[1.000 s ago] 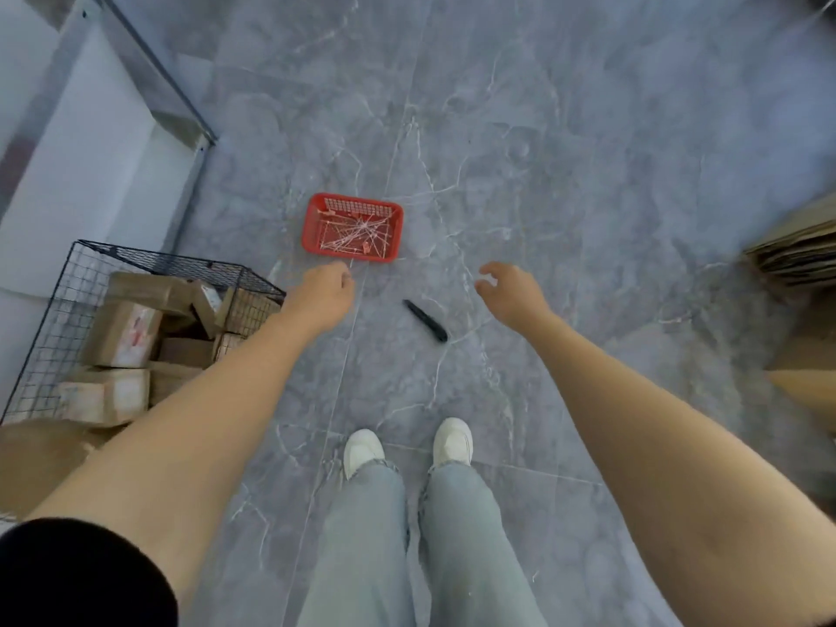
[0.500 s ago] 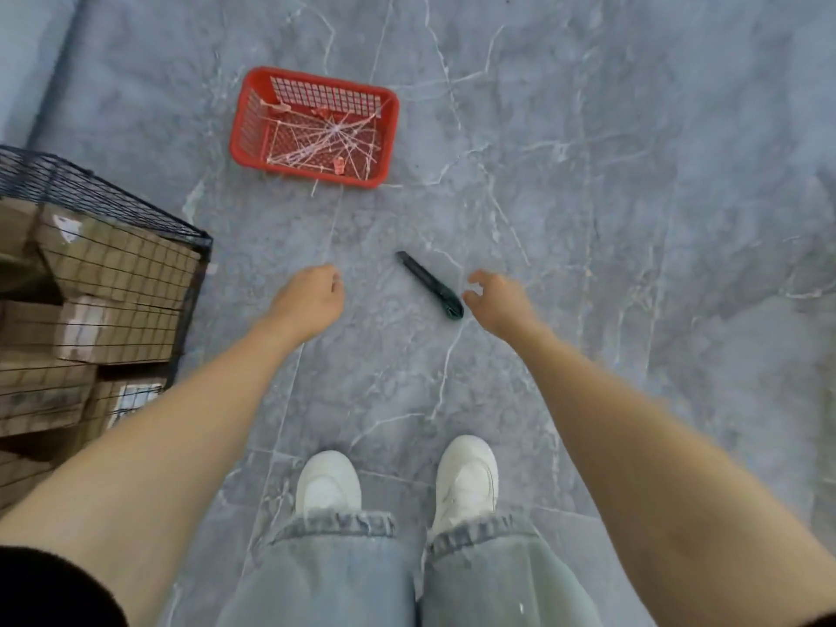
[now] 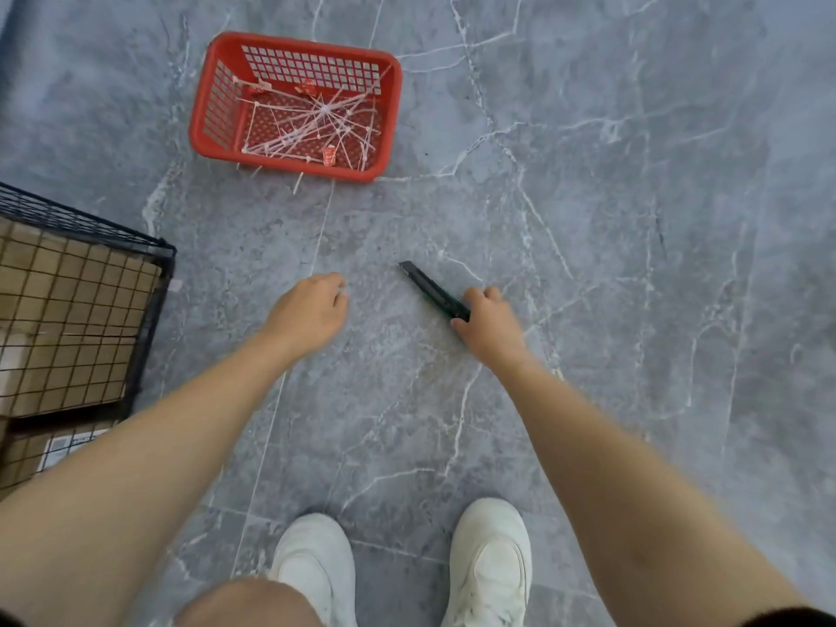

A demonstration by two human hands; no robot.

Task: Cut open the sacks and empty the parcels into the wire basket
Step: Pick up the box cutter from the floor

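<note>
Right hand [image 3: 491, 325] down at the floor [image 3: 633, 264], fingers closed around the near end of the dark utility knife [image 3: 429, 291]; blade end points away, lying on the tile. Left hand [image 3: 310, 312] loosely curled, holding nothing, just above the floor beside it. White shoes [image 3: 491, 567] nearest. Wire basket [image 3: 149, 310] at left, cardboard parcels [image 3: 68, 282] inside. Farther off, red plastic basket [image 3: 384, 129] holding cut white ties [image 3: 316, 124].
</note>
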